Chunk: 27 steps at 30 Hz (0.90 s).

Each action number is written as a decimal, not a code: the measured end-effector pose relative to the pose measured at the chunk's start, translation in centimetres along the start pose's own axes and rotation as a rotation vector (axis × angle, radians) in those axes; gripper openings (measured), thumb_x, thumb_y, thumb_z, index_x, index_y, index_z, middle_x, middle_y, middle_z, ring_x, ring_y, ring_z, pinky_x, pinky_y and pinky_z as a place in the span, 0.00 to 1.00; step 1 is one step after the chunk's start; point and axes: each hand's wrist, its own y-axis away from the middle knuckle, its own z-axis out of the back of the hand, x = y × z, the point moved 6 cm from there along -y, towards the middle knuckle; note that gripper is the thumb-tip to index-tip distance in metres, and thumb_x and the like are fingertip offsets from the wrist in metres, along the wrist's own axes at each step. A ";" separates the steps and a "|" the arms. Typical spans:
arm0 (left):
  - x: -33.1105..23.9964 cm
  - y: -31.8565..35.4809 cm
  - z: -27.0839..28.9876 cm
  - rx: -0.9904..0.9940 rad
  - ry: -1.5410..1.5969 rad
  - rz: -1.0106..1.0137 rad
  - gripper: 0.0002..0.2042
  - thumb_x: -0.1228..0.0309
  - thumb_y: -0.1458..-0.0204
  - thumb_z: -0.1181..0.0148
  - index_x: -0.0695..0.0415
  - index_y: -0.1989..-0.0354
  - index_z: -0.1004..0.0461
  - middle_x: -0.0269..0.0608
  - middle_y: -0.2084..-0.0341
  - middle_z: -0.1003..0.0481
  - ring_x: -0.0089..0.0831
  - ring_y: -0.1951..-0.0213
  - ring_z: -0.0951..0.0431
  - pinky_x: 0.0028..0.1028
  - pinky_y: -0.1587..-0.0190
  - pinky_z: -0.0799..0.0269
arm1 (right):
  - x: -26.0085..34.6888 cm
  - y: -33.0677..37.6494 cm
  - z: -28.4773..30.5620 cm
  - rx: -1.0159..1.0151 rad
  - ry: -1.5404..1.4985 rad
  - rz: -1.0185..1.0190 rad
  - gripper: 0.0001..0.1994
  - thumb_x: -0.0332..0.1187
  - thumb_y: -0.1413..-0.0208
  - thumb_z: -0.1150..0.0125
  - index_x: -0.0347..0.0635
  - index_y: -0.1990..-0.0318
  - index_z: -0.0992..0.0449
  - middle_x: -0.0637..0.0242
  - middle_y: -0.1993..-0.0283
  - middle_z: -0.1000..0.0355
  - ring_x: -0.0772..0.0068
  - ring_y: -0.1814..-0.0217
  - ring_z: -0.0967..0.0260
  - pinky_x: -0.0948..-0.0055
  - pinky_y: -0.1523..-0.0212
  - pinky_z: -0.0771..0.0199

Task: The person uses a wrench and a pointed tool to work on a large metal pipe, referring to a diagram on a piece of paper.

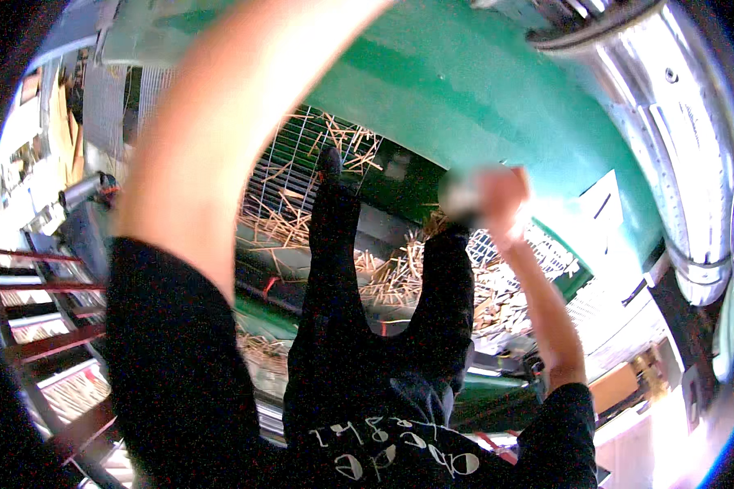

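While right fingers (497,192) blur, thin sticks (398,279) below, heaped loosely

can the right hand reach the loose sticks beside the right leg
Probably yes: the right hand looks near the sticks, with nothing plainly between them, though blur makes depth hard to judge.

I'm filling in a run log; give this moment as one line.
left hand: out of view | right hand: blurred, grip unclear | around: thin loose sticks, green panel, metal grate, silvery tube
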 end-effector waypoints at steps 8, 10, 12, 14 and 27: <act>-3.2 48.2 -3.5 0.309 0.875 0.864 0.15 0.67 0.33 0.46 0.60 0.44 0.23 0.49 0.54 0.18 0.30 0.52 0.17 0.31 0.50 0.21 | 12.4 11.5 -10.1 0.794 -0.024 -0.162 0.14 0.39 0.35 0.41 0.36 0.67 0.29 0.46 0.67 0.29 0.36 0.63 0.29 0.50 0.66 0.29; -4.8 61.3 -1.0 0.109 0.822 1.145 0.15 0.67 0.33 0.46 0.61 0.45 0.22 0.48 0.51 0.18 0.34 0.51 0.18 0.34 0.49 0.22 | 15.8 12.3 -12.6 0.874 0.057 -0.143 0.14 0.39 0.36 0.39 0.37 0.68 0.28 0.47 0.69 0.28 0.37 0.64 0.27 0.48 0.66 0.29; -6.7 76.4 0.8 -0.166 0.831 1.386 0.14 0.66 0.33 0.45 0.60 0.48 0.20 0.45 0.52 0.18 0.38 0.49 0.18 0.36 0.47 0.22 | 19.4 12.8 -15.3 0.905 0.089 -0.141 0.14 0.40 0.36 0.40 0.38 0.69 0.27 0.47 0.69 0.27 0.38 0.64 0.27 0.46 0.66 0.28; -7.7 85.3 2.9 -0.441 0.996 1.723 0.14 0.65 0.32 0.45 0.62 0.50 0.20 0.45 0.53 0.18 0.38 0.52 0.18 0.35 0.49 0.23 | 21.6 12.2 -18.6 0.978 0.197 -0.168 0.16 0.42 0.35 0.42 0.39 0.69 0.27 0.48 0.69 0.27 0.38 0.65 0.27 0.46 0.65 0.27; 7.0 79.6 15.7 -0.491 1.096 1.322 0.16 0.66 0.30 0.53 0.68 0.48 0.24 0.47 0.55 0.19 0.34 0.55 0.18 0.32 0.48 0.23 | 40.1 0.5 -28.9 0.795 -0.032 -0.205 0.14 0.41 0.33 0.44 0.36 0.58 0.28 0.48 0.67 0.24 0.43 0.64 0.23 0.49 0.65 0.23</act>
